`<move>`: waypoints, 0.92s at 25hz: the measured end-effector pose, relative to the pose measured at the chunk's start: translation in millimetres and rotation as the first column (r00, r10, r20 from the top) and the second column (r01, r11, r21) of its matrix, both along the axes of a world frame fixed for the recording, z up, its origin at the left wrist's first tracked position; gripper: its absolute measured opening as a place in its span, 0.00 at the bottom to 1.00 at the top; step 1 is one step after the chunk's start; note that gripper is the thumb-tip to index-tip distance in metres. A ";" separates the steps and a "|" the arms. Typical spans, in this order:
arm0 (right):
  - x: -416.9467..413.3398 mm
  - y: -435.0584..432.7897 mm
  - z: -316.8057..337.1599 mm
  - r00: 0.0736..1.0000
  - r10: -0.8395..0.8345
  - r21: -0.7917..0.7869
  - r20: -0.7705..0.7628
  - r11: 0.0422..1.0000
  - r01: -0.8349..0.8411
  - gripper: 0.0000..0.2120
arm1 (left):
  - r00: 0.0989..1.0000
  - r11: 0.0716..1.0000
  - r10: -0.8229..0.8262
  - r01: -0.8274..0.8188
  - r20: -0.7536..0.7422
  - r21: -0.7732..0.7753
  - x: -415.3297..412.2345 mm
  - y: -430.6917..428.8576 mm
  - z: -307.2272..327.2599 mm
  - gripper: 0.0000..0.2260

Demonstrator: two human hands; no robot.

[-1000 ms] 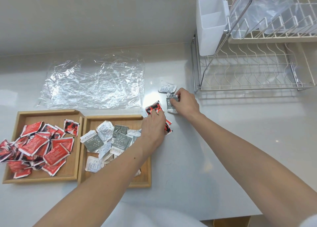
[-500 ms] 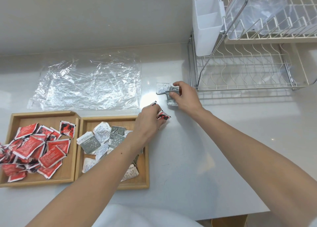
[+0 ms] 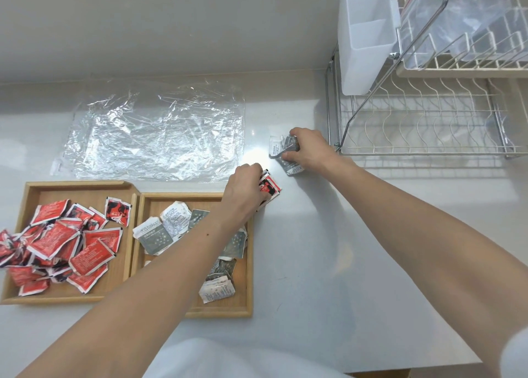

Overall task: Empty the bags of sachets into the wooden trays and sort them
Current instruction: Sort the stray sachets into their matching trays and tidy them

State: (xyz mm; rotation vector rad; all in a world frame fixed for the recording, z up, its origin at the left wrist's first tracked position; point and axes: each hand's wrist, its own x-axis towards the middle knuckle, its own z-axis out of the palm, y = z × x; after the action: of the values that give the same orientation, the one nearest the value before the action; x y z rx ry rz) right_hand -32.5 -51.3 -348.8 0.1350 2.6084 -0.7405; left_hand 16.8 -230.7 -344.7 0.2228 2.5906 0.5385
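Taking the grey-sachet tray (image 3: 248, 263) as the marker: the left hand (image 3: 245, 186) sits just past its far right corner, fingers curled shut over a small stack of red sachets (image 3: 270, 185) on the white counter (image 3: 328, 249) — the stack's long side slants away and to the right. Farther beyond that corner, near the foot of the wire dish rack (image 3: 423, 126), the right hand (image 3: 307, 150) is closed on a crumpled bunch of grey sachets (image 3: 283, 149), one hanging out below the fingers and angled toward the tray. Touching the tray's left side is the red-sachet tray (image 3: 125, 235), heaped, some spilling over its left edge. Beyond both lies a flattened clear plastic bag (image 3: 160, 132), long axis running left to right.
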 end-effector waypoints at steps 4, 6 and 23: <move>5.5 -2.4 -9.5 1.000 0.009 0.058 -0.030 0.998 -0.007 0.23 | 0.997 0.998 -0.024 0.021 -0.067 -0.052 1.9 -3.0 0.1 0.19; 9.5 -1.7 -11.4 0.999 0.002 0.074 -0.053 0.997 0.002 0.24 | 0.984 0.990 -0.101 0.085 -0.147 -0.114 4.5 -4.0 0.3 0.17; 80.7 -17.5 18.4 0.890 -0.423 -0.414 -0.167 0.850 0.326 0.11 | 0.805 0.568 0.534 -0.567 0.257 0.596 48.6 -68.2 41.3 0.12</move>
State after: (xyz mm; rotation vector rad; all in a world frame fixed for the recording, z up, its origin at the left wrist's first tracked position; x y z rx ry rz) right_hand 48.2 -68.8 -330.4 0.4795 2.6411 -1.4750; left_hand 65.3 -298.9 -303.3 -0.4150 2.2736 1.6638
